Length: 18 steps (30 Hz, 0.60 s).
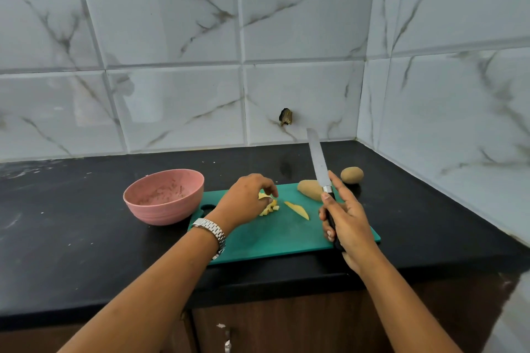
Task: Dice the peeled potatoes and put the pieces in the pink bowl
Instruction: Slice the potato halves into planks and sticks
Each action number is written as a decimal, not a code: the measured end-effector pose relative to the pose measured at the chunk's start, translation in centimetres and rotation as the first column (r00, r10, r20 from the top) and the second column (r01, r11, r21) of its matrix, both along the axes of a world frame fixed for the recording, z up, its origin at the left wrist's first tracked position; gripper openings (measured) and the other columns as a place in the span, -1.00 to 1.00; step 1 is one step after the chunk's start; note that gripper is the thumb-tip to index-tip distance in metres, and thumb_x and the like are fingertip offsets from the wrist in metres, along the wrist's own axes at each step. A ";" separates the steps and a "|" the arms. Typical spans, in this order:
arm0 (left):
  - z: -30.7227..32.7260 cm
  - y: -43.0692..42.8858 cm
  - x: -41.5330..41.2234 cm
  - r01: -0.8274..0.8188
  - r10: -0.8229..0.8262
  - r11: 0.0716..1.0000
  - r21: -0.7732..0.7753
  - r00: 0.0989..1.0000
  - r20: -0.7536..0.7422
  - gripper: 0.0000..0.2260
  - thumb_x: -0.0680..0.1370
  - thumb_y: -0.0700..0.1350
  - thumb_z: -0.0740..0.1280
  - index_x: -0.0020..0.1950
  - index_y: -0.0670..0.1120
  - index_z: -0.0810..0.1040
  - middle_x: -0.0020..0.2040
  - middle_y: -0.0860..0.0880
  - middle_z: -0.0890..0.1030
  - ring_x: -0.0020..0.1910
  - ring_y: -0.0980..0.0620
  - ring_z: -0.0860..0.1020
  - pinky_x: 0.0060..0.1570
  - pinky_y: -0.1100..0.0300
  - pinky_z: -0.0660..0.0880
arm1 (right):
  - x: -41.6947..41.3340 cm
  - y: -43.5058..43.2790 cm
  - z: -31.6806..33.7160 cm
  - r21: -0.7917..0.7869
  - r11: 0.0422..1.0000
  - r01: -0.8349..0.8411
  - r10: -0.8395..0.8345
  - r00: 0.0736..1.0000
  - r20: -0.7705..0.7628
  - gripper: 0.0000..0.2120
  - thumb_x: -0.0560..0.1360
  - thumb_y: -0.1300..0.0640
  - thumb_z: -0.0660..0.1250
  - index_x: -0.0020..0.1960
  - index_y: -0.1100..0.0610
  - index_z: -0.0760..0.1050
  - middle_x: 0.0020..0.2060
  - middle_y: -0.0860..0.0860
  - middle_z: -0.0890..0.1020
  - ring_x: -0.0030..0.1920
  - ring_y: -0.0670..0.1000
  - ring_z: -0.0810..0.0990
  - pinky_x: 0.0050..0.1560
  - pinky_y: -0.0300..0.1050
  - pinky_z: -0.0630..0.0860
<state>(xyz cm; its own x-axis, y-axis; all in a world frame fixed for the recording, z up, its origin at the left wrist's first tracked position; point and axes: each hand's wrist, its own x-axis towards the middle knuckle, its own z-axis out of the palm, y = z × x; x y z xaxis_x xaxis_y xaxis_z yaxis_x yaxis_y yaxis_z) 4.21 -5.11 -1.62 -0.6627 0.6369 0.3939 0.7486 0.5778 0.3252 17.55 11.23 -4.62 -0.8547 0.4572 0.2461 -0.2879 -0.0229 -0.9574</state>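
Note:
On the green cutting board (275, 241) lies a small heap of diced potato pieces (270, 207), partly under my left hand (247, 200), whose curled fingers close around them. A thin yellow potato slice (298, 210) lies just right of the heap. My right hand (344, 222) grips a knife (319, 163) by its black handle, blade raised and pointing away from me. A whole potato (309, 188) rests at the board's far right, partly behind the blade. Another potato (352, 174) sits on the counter beyond. The pink bowl (163, 195) stands left of the board, smeared inside.
The black counter (71, 238) runs into a corner of marble-patterned tiled walls at the back and right. A dark hole in the back wall (286, 116) sits above the knife tip. Brown cabinet doors (286, 324) are below the counter edge.

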 end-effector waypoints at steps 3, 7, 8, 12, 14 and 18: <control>0.0 1.7 0.5 0.053 -0.055 0.997 -0.059 0.998 -0.035 -0.79 0.52 -0.11 0.37 0.14 0.08 0.57 0.10 0.09 0.48 0.12 0.11 0.36 0.21 0.17 0.35 | 0.0 0.0 0.0 -0.046 0.999 0.017 -0.018 1.000 -0.018 -0.56 0.65 0.17 0.22 0.42 -0.22 0.34 -0.40 0.02 0.48 -0.49 -0.10 0.30 -0.52 -0.28 0.33; -0.5 3.8 1.0 0.076 -0.096 0.972 -0.221 0.992 -0.085 -0.73 0.53 -0.06 0.37 0.22 0.10 0.55 0.22 0.04 0.41 0.21 0.03 0.29 0.22 0.15 0.33 | -0.1 0.1 -0.1 -0.062 0.998 0.014 -0.015 1.000 -0.025 -0.55 0.64 0.20 0.23 0.42 -0.21 0.34 -0.41 0.02 0.47 -0.51 -0.10 0.30 -0.53 -0.28 0.33; -0.5 4.1 1.1 0.081 -0.107 0.966 -0.246 0.990 -0.094 -0.76 0.53 -0.05 0.37 0.19 0.08 0.56 0.23 0.04 0.41 0.21 0.02 0.29 0.21 0.14 0.33 | -0.1 0.1 -0.1 -0.063 0.998 0.010 -0.012 1.000 -0.026 -0.56 0.64 0.20 0.23 0.41 -0.22 0.34 -0.41 0.03 0.47 -0.51 -0.11 0.30 -0.53 -0.28 0.33; -0.4 4.5 1.0 0.062 -0.117 0.953 -0.297 0.978 -0.171 -0.84 0.54 -0.02 0.34 0.11 0.07 0.56 0.15 0.05 0.52 0.18 0.06 0.39 0.12 0.13 0.34 | -0.1 0.1 -0.2 -0.055 0.998 -0.004 0.003 1.000 -0.022 -0.56 0.65 0.20 0.23 0.41 -0.22 0.34 -0.40 0.03 0.47 -0.51 -0.11 0.31 -0.52 -0.28 0.33; -0.4 4.3 1.2 0.061 -0.130 0.954 -0.295 0.966 -0.223 -0.88 0.55 -0.02 0.31 0.08 0.07 0.54 0.05 0.04 0.56 0.12 0.06 0.45 0.11 0.15 0.30 | -0.2 0.1 -0.2 -0.050 0.999 -0.003 0.002 1.000 -0.021 -0.56 0.65 0.20 0.23 0.41 -0.22 0.34 -0.41 0.03 0.47 -0.51 -0.11 0.31 -0.52 -0.28 0.33; -0.4 3.9 1.7 0.082 -0.155 0.958 -0.274 0.954 -0.257 -0.91 0.54 -0.07 0.33 0.02 0.07 0.57 -0.01 0.05 0.57 0.06 0.09 0.47 0.13 0.16 0.30 | -0.1 0.2 -0.1 -0.049 0.999 -0.001 0.001 1.000 -0.016 -0.56 0.65 0.19 0.23 0.41 -0.23 0.33 -0.39 0.04 0.47 -0.50 -0.11 0.32 -0.52 -0.28 0.34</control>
